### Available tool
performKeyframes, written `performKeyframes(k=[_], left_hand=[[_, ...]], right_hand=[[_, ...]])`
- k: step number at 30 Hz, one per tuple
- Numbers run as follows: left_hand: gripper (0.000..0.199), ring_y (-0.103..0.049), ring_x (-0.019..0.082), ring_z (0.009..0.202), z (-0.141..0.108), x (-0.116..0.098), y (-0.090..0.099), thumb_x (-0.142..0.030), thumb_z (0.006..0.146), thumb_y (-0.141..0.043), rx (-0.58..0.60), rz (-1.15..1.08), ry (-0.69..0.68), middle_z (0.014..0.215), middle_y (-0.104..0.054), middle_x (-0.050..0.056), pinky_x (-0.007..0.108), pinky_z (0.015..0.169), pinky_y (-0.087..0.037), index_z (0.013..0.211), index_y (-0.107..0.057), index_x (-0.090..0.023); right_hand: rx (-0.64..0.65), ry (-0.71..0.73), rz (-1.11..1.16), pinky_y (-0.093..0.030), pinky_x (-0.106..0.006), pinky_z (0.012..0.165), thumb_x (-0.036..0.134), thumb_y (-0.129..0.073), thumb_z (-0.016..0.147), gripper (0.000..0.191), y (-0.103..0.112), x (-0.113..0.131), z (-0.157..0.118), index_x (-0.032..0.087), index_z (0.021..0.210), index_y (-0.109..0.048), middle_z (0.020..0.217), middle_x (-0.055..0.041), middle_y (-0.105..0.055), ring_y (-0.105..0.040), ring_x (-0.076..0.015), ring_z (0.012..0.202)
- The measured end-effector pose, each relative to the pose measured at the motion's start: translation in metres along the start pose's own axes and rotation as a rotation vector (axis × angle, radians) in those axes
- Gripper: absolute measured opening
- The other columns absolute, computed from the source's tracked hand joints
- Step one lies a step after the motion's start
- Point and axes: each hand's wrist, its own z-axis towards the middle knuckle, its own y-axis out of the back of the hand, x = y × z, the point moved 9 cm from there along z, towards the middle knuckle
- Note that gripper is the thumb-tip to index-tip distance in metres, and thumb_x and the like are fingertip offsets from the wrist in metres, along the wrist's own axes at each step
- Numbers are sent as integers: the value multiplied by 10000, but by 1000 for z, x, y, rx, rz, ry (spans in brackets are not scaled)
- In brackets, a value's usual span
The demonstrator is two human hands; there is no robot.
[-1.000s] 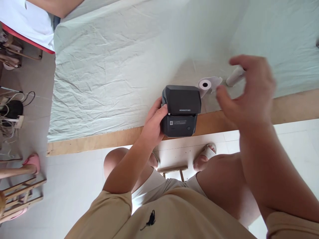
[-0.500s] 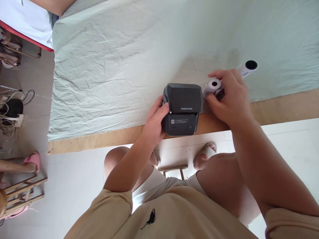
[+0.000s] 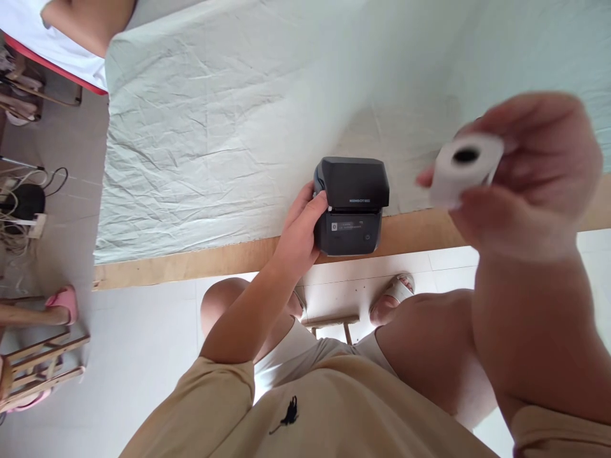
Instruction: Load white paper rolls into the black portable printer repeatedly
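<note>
A dark grey label printer (image 3: 354,181) stands at the table's front edge with its lid down. My left hand (image 3: 301,230) is closed around the printer's left side, thumb on the front near the lid seam. Off to the right, raised towards the camera, my right hand (image 3: 529,172) pinches a white paper roll (image 3: 449,175) with a dark core hole. That hand and the roll are blurred by motion. Most of the second white roll seen earlier is hidden behind my right hand.
A pale green, wrinkled cloth (image 3: 200,127) covers the table, leaving a bare wooden strip (image 3: 191,272) along the front edge. Another person's arm (image 3: 90,25) reaches in at the top left. Cables (image 3: 19,235) and a wooden stool (image 3: 42,369) are on the floor at left.
My right hand has lifted the white roll off the table, moving it right and nearer the camera, away from the printer. My left hand stays on the printer, which has barely shifted.
</note>
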Motion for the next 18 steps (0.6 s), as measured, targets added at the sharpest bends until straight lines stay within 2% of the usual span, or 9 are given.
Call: performKeyframes(k=[1,3,5,8,10,13,15,18], left_hand=[[157,-839,260,1258,0,-1,1,-393,1079,-756,-11,9,-8,1098,-855,27,366,1074,-713,1084,-760,-236],[184,-832,251,1237,-1,-3,1,-405,1085,-755,-29,36,-22,1028,-825,22,356,1076,-703,1019,-734,-234],[232,-824,251,1226,-2,-4,-1,-413,1078,-774,-24,58,-27,1008,-808,27,357,1084,-693,959,-698,-228],[194,-817,264,1266,-2,-6,-4,-393,1071,-773,3,41,-43,1056,-826,41,369,1099,-687,1004,-703,-225],[156,-818,273,1297,-2,-6,-4,-379,1071,-757,7,16,-49,1089,-846,45,376,1097,-691,1089,-730,-226],[259,-830,301,1306,-1,-3,-4,-445,1036,-807,32,20,-35,1157,-871,57,392,1077,-706,1170,-749,-231],[371,-842,323,1284,-2,0,-3,-518,997,-853,50,39,-12,1191,-879,67,409,1050,-717,1220,-751,-240],[489,-862,338,1222,-3,2,-1,-568,967,-871,43,56,16,1208,-881,77,430,995,-727,1315,-739,-250]], right_hand=[[149,23,69,-625,-353,608,308,-846,1007,489,-17,16,1,345,1489,-775,1196,-69,-802,-787,-229,915],[377,-23,73,-622,-316,614,131,-783,976,500,-49,34,-2,324,1436,-747,1124,-21,-828,-786,-187,861],[438,-32,-58,-611,-282,627,52,-722,955,464,-69,42,-6,319,1334,-741,1073,19,-833,-774,-154,831],[311,39,-260,-623,-288,660,32,-701,950,408,-74,43,-5,294,1261,-741,1109,1,-847,-795,-159,871],[167,134,-348,-653,-317,701,44,-726,957,372,-67,45,-1,289,1236,-743,1137,-25,-858,-815,-179,907],[-11,193,-488,-675,-382,739,86,-735,981,321,-55,43,4,327,1193,-755,1140,-39,-872,-834,-219,945],[-59,160,-557,-674,-420,754,111,-703,996,303,-51,35,6,350,1174,-758,1132,-35,-880,-840,-244,965],[-33,85,-599,-690,-488,834,133,-662,1004,311,-52,20,6,360,1195,-756,1148,-44,-878,-839,-288,1011]])
